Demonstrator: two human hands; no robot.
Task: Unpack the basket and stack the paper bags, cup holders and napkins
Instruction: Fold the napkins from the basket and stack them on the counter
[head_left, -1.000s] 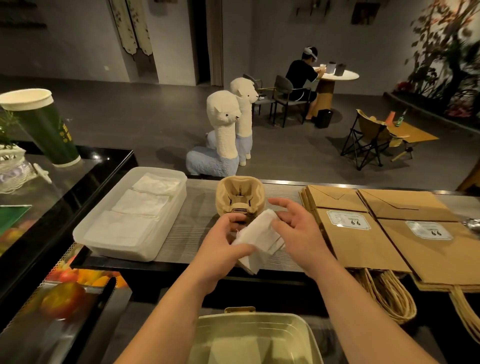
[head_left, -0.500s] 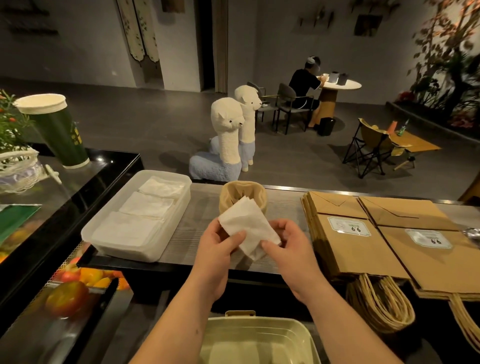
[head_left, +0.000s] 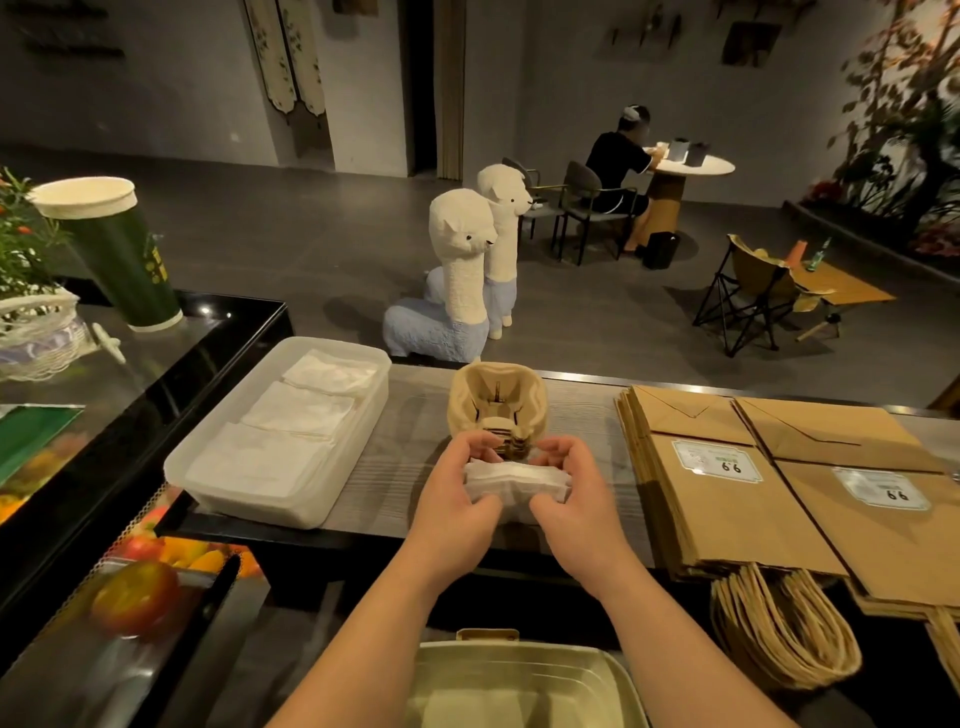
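Both hands meet over the middle of the grey counter (head_left: 402, 467), close to its front edge. Between them is a small bundle of white napkins (head_left: 514, 480). The left hand (head_left: 454, 501) grips the bundle's left end and the right hand (head_left: 574, 496) its right end. On each hand the fingers (head_left: 480, 446) curl over the far side and the thumb presses on the near side, so the stack is pinched and bowed slightly. Just behind the bundle, toward the far edge, stands a nested stack of brown cup holders (head_left: 496, 402), which the fingertips nearly touch. At the counter's left end a clear plastic container (head_left: 244, 506) holds three napkin piles (head_left: 298, 408) in a row, and its near side lies close to the front edge. A bare strip of counter lies between this container and the left hand. A narrower strip separates the right hand from the paper bags (head_left: 722, 514), which lie flat in two overlapping stacks across the right end. Their twine handles (head_left: 779, 629) hang over the front edge. Below that edge, at the bottom of the view, sits the cream basket (head_left: 519, 652), under the forearms.
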